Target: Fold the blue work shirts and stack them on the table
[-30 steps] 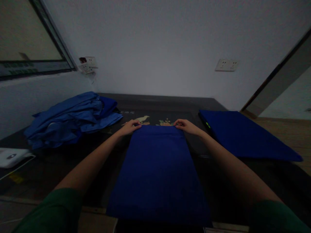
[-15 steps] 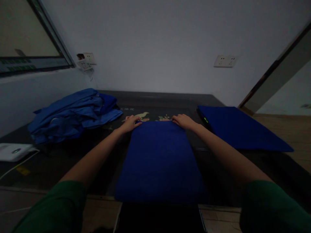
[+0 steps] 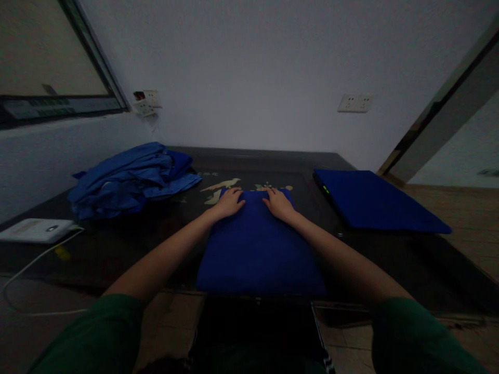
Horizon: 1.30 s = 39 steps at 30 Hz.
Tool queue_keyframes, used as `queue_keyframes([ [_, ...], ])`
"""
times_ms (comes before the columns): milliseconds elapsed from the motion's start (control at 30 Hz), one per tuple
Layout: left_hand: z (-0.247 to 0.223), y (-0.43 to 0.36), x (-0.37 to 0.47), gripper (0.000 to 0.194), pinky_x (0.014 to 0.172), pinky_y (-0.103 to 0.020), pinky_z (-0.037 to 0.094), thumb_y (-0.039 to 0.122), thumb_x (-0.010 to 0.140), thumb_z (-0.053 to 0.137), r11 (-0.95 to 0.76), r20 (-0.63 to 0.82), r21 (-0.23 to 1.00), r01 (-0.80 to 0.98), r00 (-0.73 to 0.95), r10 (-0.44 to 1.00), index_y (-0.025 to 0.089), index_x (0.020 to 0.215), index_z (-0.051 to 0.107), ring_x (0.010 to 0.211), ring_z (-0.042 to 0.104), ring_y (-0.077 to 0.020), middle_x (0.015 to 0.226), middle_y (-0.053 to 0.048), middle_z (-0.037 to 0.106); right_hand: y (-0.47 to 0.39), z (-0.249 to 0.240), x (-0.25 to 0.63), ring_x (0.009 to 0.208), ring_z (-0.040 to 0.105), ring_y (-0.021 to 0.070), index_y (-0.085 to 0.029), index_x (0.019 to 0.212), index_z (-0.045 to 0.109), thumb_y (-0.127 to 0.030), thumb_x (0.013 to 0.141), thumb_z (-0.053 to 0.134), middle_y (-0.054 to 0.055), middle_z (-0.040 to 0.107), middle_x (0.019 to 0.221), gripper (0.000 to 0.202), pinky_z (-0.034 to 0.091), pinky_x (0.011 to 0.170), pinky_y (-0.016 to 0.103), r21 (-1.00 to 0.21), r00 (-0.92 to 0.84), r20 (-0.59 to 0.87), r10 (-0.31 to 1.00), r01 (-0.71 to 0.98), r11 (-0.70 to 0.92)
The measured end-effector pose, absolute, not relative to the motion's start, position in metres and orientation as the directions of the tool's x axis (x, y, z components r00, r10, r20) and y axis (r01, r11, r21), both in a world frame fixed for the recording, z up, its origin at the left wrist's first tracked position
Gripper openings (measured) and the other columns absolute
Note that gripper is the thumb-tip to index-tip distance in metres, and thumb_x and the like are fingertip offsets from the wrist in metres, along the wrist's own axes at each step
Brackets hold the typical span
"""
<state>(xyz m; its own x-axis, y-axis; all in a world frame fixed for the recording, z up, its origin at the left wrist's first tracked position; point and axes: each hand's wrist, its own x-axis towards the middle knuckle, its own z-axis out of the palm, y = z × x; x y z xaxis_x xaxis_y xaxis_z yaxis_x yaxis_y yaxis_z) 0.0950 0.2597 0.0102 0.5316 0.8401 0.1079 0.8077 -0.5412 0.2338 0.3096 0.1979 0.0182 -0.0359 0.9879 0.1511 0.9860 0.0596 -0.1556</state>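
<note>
A dark blue cloth (image 3: 259, 249), folded into a smooth oblong, lies in front of me with its near edge close to the table's front. My left hand (image 3: 230, 201) rests flat on its far left corner, fingers stretched forward. On the far right part, my right hand (image 3: 278, 202) lies palm down with its fingers spread. Both hands touch the cloth's top without gripping it. Just beyond the fingertips, a printed bird and flower pattern (image 3: 268, 186) shows on the dark table (image 3: 249, 161).
A crumpled heap of blue clothes (image 3: 125, 179) sits at left. Near it is a white device (image 3: 37, 230) with a white cable (image 3: 39, 257). Another flat blue folded cloth (image 3: 378, 200) lies at right. Behind the table rises a wall with sockets (image 3: 354, 103).
Both hands have moved inward from the cloth's far corners onto its top, and their fingers have straightened. The cloth sits slightly farther from me, its near edge drawn back onto the table.
</note>
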Motion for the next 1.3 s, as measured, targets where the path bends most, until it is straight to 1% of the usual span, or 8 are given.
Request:
queue_keyframes([
  [200,-0.017,0.226,0.094,0.065,0.116,-0.046,0.016,0.061,0.092,0.026,-0.405,0.054,0.238,0.882,0.405,0.913,0.030,0.150,0.023,0.146,0.010,-0.0305,0.159,-0.005,0.015,0.184,-0.012,0.317,0.144,0.014,0.0296,-0.001,0.148,0.024,-0.057,0.095,0.027,0.021,0.021,0.155,0.077,0.012,0.116,0.046,-0.207,0.155,0.074,0.985,0.969,-0.137],
  [333,-0.015,0.224,0.090,0.071,0.116,-0.050,0.012,0.066,0.090,0.021,-0.323,0.029,0.245,0.914,0.326,0.945,0.029,0.151,0.018,0.146,0.007,-0.0258,0.159,-0.006,0.012,0.183,-0.012,0.338,0.144,0.017,0.0278,-0.003,0.149,0.021,-0.058,0.095,0.019,0.018,0.019,0.155,0.077,0.009,0.115,0.053,-0.233,0.276,0.025,0.961,0.936,-0.263],
  [533,-0.012,0.222,0.093,0.071,0.116,-0.051,0.009,0.061,0.092,0.023,-0.322,0.057,0.249,0.913,0.318,0.946,0.022,0.151,0.021,0.146,0.010,-0.0252,0.158,-0.010,0.016,0.180,-0.009,0.338,0.145,0.010,0.0288,-0.007,0.149,0.023,-0.056,0.096,0.017,0.016,0.020,0.156,0.073,0.008,0.112,0.061,-0.207,0.291,0.048,0.956,0.939,-0.275],
  [667,0.000,0.207,0.090,0.055,0.117,-0.051,0.004,0.044,0.096,0.030,-0.487,0.258,0.192,0.852,0.435,0.863,0.016,0.141,0.041,0.145,0.017,-0.0258,0.153,-0.013,0.031,0.167,0.000,0.335,0.145,0.010,0.0295,-0.004,0.146,0.030,-0.043,0.097,0.029,0.017,0.021,0.155,0.063,0.010,0.114,0.057,-0.132,0.189,0.210,0.959,0.978,-0.163],
  [767,0.012,0.181,0.080,0.046,0.116,-0.053,0.010,0.043,0.097,0.031,-0.644,0.168,0.241,0.726,0.622,0.765,0.023,0.133,0.051,0.143,0.023,-0.0247,0.150,-0.009,0.038,0.141,0.007,0.331,0.145,0.012,0.0282,-0.003,0.146,0.032,-0.035,0.095,0.036,0.017,0.020,0.156,0.060,0.017,0.115,0.049,-0.120,0.004,0.241,0.970,0.992,0.026],
  [900,0.015,0.132,0.060,0.051,0.113,-0.055,0.018,0.055,0.096,0.027,-0.678,-0.073,0.335,0.654,0.736,0.673,0.036,0.143,0.036,0.144,0.019,-0.0271,0.155,-0.002,0.028,0.090,0.004,0.324,0.142,0.024,0.0259,-0.006,0.146,0.034,-0.046,0.094,0.035,0.018,0.028,0.153,0.065,0.026,0.114,0.043,-0.227,-0.142,0.109,0.984,0.960,0.163],
  [1067,0.008,0.108,0.050,0.055,0.115,-0.053,0.013,0.058,0.096,0.024,-0.714,-0.034,0.197,0.672,0.732,0.680,0.041,0.148,0.020,0.146,0.011,-0.0259,0.159,0.001,0.014,0.063,-0.007,0.324,0.144,0.018,0.0265,-0.011,0.148,0.030,-0.057,0.095,0.024,0.015,0.025,0.154,0.071,0.014,0.115,0.056,-0.190,-0.123,0.040,0.992,0.973,0.128],
  [1300,0.007,0.155,0.070,0.054,0.115,-0.052,0.014,0.054,0.097,0.024,-0.715,-0.032,0.152,0.682,0.727,0.686,0.039,0.149,0.020,0.146,0.012,-0.0258,0.159,0.000,0.016,0.108,-0.001,0.337,0.143,0.021,0.0254,-0.006,0.147,0.029,-0.053,0.096,0.026,0.016,0.027,0.153,0.069,0.013,0.116,0.053,-0.103,-0.124,0.044,0.991,0.986,0.128],
])
